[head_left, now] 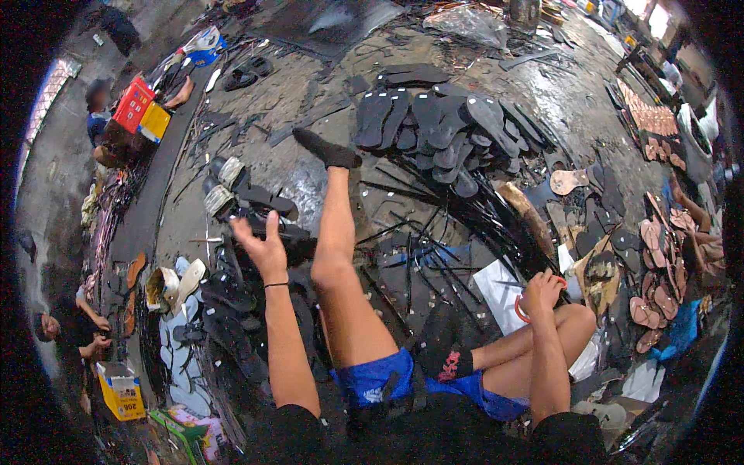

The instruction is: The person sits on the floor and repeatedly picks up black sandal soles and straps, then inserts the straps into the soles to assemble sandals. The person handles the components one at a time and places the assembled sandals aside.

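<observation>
My left hand (263, 249) is raised with the fingers spread and nothing in it. It is nearest to some black sandals or soles (267, 200) on the floor, beside two pale, wrapped items (220, 200). Over my bent right knee, my right hand (541, 296) is closed around red-handled scissors (520, 311); the blades are hidden. A white sheet (500, 298) lies just left of that hand. Between my legs are scattered thin black strips (446, 267). A large heap of black shoe soles (442, 120) is stacked in front of me.
Pink sandals (655, 240) lie in rows at the right. On the left are grey sole pieces (182, 349), a yellow box (122, 391) and a red box (133, 105). Other people (66, 329) sit along the left side; another person's arm (694, 203) shows at the far right.
</observation>
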`<action>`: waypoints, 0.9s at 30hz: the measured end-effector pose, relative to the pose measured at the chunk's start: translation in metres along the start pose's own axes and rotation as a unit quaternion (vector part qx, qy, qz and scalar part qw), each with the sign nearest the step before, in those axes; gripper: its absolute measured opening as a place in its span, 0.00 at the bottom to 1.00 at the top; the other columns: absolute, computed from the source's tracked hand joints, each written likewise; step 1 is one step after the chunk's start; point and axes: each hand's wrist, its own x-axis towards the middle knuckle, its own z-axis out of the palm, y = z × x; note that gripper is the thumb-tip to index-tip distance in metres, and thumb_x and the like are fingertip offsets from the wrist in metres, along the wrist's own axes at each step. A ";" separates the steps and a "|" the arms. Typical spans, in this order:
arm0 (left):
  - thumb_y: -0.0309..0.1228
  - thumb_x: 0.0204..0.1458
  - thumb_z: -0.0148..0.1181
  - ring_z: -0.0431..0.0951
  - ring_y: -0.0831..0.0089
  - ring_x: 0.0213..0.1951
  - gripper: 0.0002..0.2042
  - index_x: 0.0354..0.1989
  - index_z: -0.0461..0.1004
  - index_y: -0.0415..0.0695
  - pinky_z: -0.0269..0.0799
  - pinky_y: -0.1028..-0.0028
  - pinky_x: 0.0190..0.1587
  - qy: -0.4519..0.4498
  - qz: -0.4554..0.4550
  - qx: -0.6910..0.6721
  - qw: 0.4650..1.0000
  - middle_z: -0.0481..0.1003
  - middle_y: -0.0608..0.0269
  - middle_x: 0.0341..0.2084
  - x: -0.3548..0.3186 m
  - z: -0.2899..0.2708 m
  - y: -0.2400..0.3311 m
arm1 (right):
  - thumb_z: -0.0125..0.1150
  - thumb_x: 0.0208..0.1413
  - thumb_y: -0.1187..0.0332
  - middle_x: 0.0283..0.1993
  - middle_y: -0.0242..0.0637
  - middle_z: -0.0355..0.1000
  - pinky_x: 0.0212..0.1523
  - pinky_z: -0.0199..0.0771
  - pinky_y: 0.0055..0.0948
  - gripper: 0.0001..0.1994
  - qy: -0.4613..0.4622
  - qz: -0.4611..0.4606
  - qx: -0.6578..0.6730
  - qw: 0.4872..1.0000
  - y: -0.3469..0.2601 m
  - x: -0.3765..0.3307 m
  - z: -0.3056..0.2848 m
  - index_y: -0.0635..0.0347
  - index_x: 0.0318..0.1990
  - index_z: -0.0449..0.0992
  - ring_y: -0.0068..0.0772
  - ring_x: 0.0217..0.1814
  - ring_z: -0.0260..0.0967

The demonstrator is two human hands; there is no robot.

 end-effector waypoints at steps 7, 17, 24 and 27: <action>0.43 0.54 0.66 0.67 0.51 0.64 0.38 0.69 0.55 0.41 0.60 0.58 0.66 -0.378 -0.027 0.064 0.923 0.67 0.43 0.62 0.008 0.196 0.022 | 0.64 0.50 0.61 0.48 0.43 0.73 0.53 0.69 0.47 0.19 -0.150 -0.218 0.034 0.964 -0.090 0.038 -0.093 0.59 0.48 0.76 0.47 0.54 0.71; 0.47 0.51 0.65 0.57 0.42 0.67 0.34 0.68 0.62 0.57 0.52 0.45 0.67 -0.351 0.069 0.318 0.878 0.54 0.43 0.69 -0.012 0.371 -0.076 | 0.60 0.50 0.71 0.54 0.52 0.66 0.57 0.70 0.47 0.26 0.123 -0.138 0.254 0.949 -0.083 0.256 -0.045 0.63 0.59 0.65 0.55 0.58 0.64; 0.47 0.50 0.67 0.59 0.41 0.65 0.34 0.67 0.65 0.56 0.56 0.48 0.66 -0.410 0.132 0.278 0.859 0.58 0.41 0.66 -0.032 0.350 -0.055 | 0.73 0.45 0.55 0.70 0.61 0.55 0.68 0.61 0.51 0.46 -0.017 0.005 0.224 0.974 -0.092 0.393 -0.040 0.64 0.68 0.55 0.58 0.72 0.55; 0.52 0.52 0.68 0.60 0.48 0.67 0.47 0.71 0.50 0.35 0.54 0.56 0.69 -0.407 0.039 0.014 0.912 0.59 0.39 0.66 -0.023 0.296 -0.022 | 0.73 0.42 0.59 0.60 0.58 0.61 0.63 0.67 0.46 0.39 0.141 -0.113 0.484 0.856 -0.157 0.314 -0.088 0.65 0.62 0.64 0.59 0.62 0.63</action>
